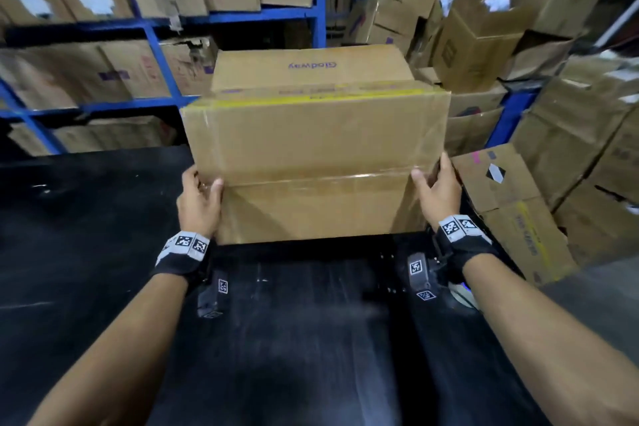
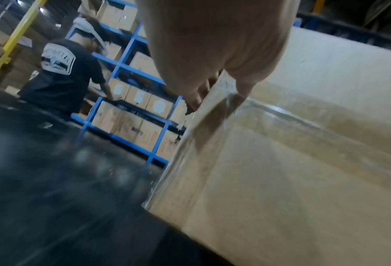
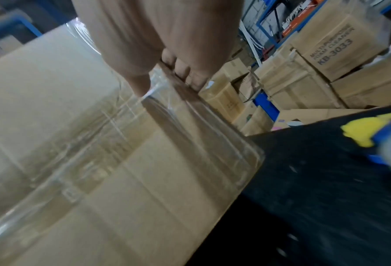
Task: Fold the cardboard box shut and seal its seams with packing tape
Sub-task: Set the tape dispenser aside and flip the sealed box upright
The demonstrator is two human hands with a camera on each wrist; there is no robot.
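Note:
A brown cardboard box (image 1: 318, 149) stands tilted on the black table (image 1: 86, 252), its closed face turned toward me. Clear packing tape (image 1: 311, 180) runs along the centre seam and wraps over both side edges. My left hand (image 1: 202, 190) grips the left edge, thumb on the near face and fingers round the side. My right hand (image 1: 434, 183) grips the right edge the same way. The left wrist view shows the left hand (image 2: 220, 93) pinching the taped corner of the box (image 2: 292, 162). The right wrist view shows the right hand (image 3: 168, 84) on the box (image 3: 99, 144).
A blurred yellow and blue object (image 3: 376, 136) lies on the table to my right. A carton printed "Glodway" (image 1: 311, 67) shows just behind the box. Blue shelving (image 1: 155, 45) with cartons stands behind, piled cartons (image 1: 553, 149) at right. A person in a dark shirt (image 2: 62, 75) works at the shelves on the left.

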